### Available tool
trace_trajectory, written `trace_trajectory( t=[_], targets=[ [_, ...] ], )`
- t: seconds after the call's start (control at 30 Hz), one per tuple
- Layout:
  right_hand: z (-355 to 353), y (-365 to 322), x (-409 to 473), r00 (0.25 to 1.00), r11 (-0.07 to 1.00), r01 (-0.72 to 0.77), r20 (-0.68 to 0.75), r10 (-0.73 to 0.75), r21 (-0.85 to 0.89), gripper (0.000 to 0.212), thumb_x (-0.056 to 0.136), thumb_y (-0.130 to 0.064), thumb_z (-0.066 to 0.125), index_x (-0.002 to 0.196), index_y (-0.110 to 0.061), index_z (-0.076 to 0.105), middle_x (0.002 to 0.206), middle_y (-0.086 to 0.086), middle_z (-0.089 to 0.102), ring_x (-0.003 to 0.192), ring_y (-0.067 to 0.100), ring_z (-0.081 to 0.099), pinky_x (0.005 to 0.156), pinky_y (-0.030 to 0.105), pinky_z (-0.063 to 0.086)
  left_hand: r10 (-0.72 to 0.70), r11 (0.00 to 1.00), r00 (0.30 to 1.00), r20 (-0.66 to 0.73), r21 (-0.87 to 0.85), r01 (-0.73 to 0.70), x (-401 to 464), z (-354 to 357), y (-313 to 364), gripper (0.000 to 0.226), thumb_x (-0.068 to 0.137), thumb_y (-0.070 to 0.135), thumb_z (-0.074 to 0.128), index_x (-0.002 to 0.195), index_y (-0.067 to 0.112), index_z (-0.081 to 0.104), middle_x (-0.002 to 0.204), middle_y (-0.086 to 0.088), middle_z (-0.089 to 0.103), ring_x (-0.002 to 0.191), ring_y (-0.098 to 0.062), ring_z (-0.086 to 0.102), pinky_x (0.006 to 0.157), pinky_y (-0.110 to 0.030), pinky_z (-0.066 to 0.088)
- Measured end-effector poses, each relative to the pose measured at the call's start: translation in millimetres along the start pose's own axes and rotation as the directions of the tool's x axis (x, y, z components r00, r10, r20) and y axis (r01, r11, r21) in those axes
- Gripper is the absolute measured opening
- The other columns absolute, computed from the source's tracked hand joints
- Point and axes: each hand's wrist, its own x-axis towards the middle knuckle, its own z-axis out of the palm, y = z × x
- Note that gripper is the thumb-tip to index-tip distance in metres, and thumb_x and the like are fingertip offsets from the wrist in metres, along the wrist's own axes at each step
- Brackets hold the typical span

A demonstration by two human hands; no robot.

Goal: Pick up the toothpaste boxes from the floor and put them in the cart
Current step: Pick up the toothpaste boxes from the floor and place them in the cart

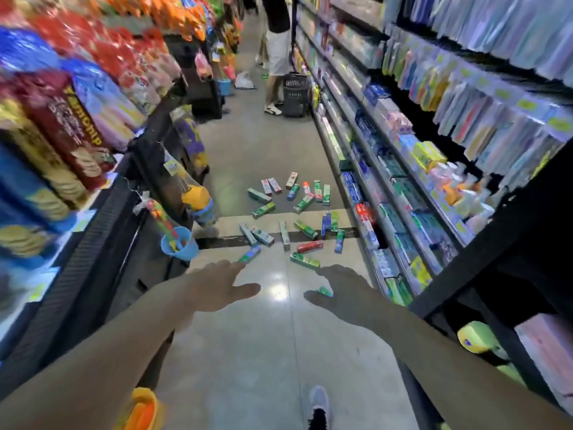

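Note:
Several toothpaste boxes, green, red and white, lie scattered on the grey aisle floor ahead of me. The nearest ones are a green box and a red box. My left hand reaches forward above the floor with its fingers straight and holds nothing. My right hand is stretched out the same way, empty, and partly covers a green box lying below it. Both hands are short of the main scatter. A dark shopping basket on wheels stands far down the aisle.
Snack shelves line the left side, with hanging toys and a blue cup jutting into the aisle. Toiletry shelves run along the right. A person in white shorts stands by the far basket. My shoe is at the bottom.

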Motion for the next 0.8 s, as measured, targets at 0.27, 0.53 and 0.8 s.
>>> trace_trajectory(
  t=[0.27,0.53,0.8],
  targets=[
    [-58.4,8.4,121.4,0.993,0.989,0.116,0.046,-0.112,-0.096,0.078,0.088,-0.069,0.048,0.148,-0.020,0.040,0.148,0.000,0.045,0.136,0.022,0.040,0.108,0.041,0.035,-0.131,0.990,0.991,-0.017,-0.058,0.130,69.3,-64.2,-4.0,0.083,0.091,0.073,0.035,0.157,0.027,0.017,0.160,-0.001,0.027,0.144,-0.024,0.031,0.112,-0.041,0.030],
    [-99.3,15.5,211.1,0.985,0.983,0.148,0.109,-0.136,-0.112,0.078,0.087,-0.070,0.049,0.146,-0.019,0.041,0.145,0.002,0.047,0.133,0.025,0.042,0.107,0.043,0.038,-0.139,0.986,0.989,-0.050,-0.102,0.133,136.8,-107.0,1.3,0.082,0.091,0.070,0.039,0.156,0.024,0.021,0.157,-0.004,0.033,0.140,-0.024,0.037,0.109,-0.037,0.033],
    [-105.2,1.6,301.0,0.982,0.969,0.157,0.137,-0.132,-0.191,0.077,0.088,-0.069,0.048,0.147,-0.021,0.039,0.147,0.004,0.045,0.134,0.027,0.040,0.105,0.042,0.038,-0.102,0.985,0.994,-0.037,-0.143,0.095,227.1,-134.4,-33.0,0.081,0.090,0.071,0.040,0.155,0.026,0.022,0.154,-0.005,0.033,0.139,-0.026,0.037,0.108,-0.039,0.035]
  ],
)
